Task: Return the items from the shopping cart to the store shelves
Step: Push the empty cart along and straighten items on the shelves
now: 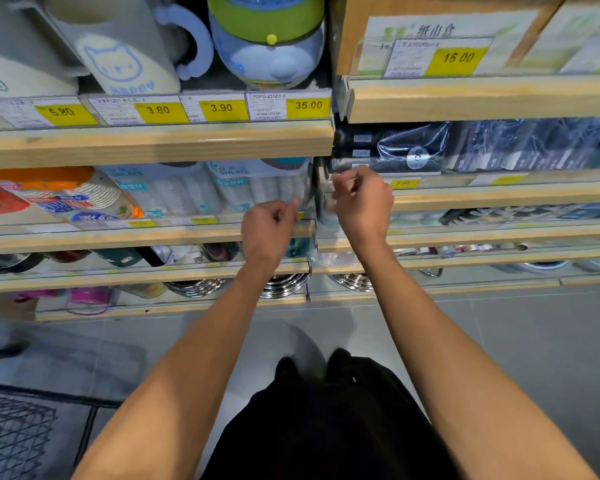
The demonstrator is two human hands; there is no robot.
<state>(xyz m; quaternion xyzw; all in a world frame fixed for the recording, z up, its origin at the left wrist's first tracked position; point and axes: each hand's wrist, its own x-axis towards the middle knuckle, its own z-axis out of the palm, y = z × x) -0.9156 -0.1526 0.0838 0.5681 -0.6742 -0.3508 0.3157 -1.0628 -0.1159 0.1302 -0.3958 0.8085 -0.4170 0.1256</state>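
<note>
Both my hands are raised to the middle shelf, at the gap between two shelf units. My left hand has its fingers curled, thumb and forefinger pinching the edge of a clear plastic pack that is hard to make out. A little higher and to the right, my right hand pinches the same pack's upper edge with curled fingers. The pack hangs between the hands, next to packs of disposable cups. A corner of the black wire shopping cart shows at the bottom left.
Wooden shelves carry yellow price tags. Mugs and a blue-green bottle stand on the top left shelf, dark bagged goods at right, steel bowls low down. Grey tiled floor lies below.
</note>
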